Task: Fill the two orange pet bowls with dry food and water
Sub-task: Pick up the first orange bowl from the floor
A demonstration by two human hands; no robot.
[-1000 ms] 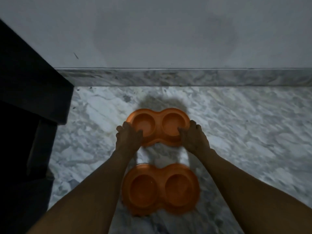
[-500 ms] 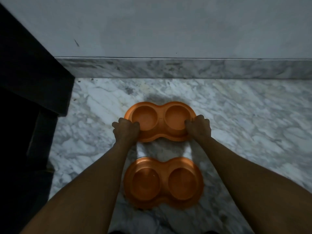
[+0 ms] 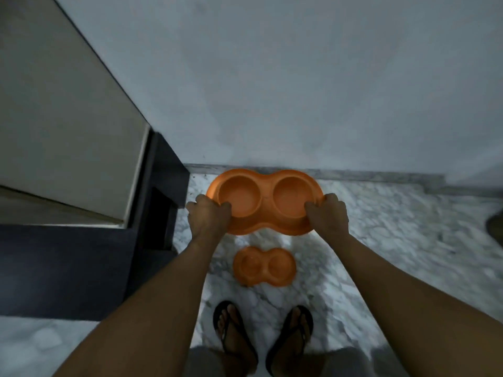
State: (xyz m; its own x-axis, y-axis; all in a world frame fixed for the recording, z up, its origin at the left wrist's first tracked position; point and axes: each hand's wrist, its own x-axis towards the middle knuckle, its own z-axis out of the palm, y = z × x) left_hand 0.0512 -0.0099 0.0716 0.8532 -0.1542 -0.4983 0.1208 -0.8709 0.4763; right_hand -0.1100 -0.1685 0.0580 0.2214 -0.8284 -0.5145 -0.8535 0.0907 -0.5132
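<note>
**2 orange bowls: held bowl (image 3: 265, 204) up in both hands, floor bowl (image 3: 264, 266) down on the marble floor (image 3: 394, 240)**

View is from the head, looking down at a standing person. 2 orange plastic bowls in total, same shape. Each is a double unit w/ 2 round wells side by side, so 4 wells altogether.

Held bowl is off the ground, roughly level, long side running L–R. In view it sits in front of the foot of the wall (image 3: 285, 91). Both its wells show bare orange bottoms.

L hand (image 3: 208, 216) is clamped on the L end: thumb hooked over the rim into the L well, other fingers under the edge & out of sight. R hand (image 3: 328, 216) grips the R end the same way, thumb in the R well. Hands are well apart, 1 at each end, w/ the whole bowl between them. 2 bare forearms reach in from the bottom corners.

Floor bowl lies flat on the marble, lower in view than the held one & just ahead of the toes. It's blurred, so can't tell what its 2 wells hold.

2 feet in 2 dark flip-flops (image 3: 231, 329), toes toward the wall. Grey shorts (image 3: 202, 361) show at the bottom edge.

Around:
- 1 pale grey wall.
- 1 marble skirting strip (image 3: 381, 175) along its foot.
- 1 cabinet (image 3: 60, 126) on the L, beige panel above, dark base below.
- 1 dark shape (image 3: 496, 229) at the far R edge, cut off; can't tell what.
</note>
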